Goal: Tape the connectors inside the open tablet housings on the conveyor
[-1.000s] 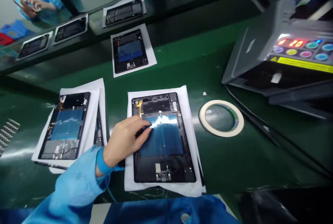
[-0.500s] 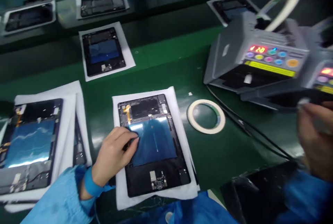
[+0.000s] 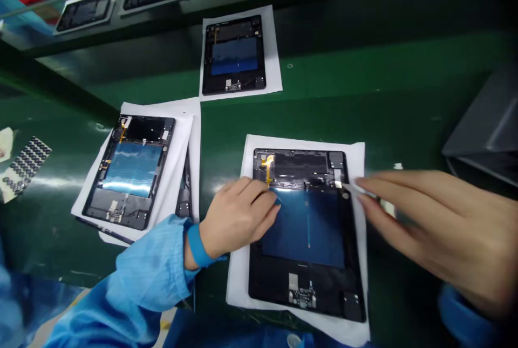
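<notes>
Head view | black rectangular tablet shell (image 3: 332, 283) on white paper (image 3: 238, 278), likely shielding it, on green worktop (image 3: 224, 137) | left hand (image 3: 238, 213) curled at glossy blue panel (image 3: 324, 229), perhaps steadying, grasp unclear | right hand (image 3: 445, 224), fingers pinching blurred white strip (image 3: 354, 189) near shell's upper right

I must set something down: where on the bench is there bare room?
Widest: green bench behind the near tablet, between the far tablet's paper and the grey machine. A narrower strip lies between the left stack and the near paper, beyond the left hand. Crowded: right of the near tablet, under the right hand.
</notes>
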The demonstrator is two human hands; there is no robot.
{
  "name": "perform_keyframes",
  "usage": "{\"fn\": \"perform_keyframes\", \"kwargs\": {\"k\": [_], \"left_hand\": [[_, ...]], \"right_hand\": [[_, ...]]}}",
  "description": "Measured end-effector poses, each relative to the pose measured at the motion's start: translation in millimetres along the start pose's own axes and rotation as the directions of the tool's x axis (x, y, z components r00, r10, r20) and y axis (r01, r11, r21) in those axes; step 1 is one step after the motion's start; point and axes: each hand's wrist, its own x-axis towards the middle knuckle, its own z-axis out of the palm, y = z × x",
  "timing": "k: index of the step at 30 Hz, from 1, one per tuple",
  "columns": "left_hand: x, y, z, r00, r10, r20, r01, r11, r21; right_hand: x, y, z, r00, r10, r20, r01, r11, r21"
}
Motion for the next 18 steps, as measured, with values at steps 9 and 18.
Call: {"fn": "perform_keyframes", "kwargs": {"k": [9, 18], "left_hand": [[2.1, -13.8, 13.9, 0.988, -0.152, 0.028, 0.153, 0.988, -0.010], [2.5, -13.5, 13.0, 0.986, -0.165, 0.032, 0.167, 0.981, -0.098]], "right_hand": [[81.6, -25.2, 77.3, 0.991, -0.116, -0.065, 0.120, 0.992, 0.047], [72.8, -22.6, 77.7, 0.993, -0.107, 0.047, 0.102, 0.990, 0.099]]}}
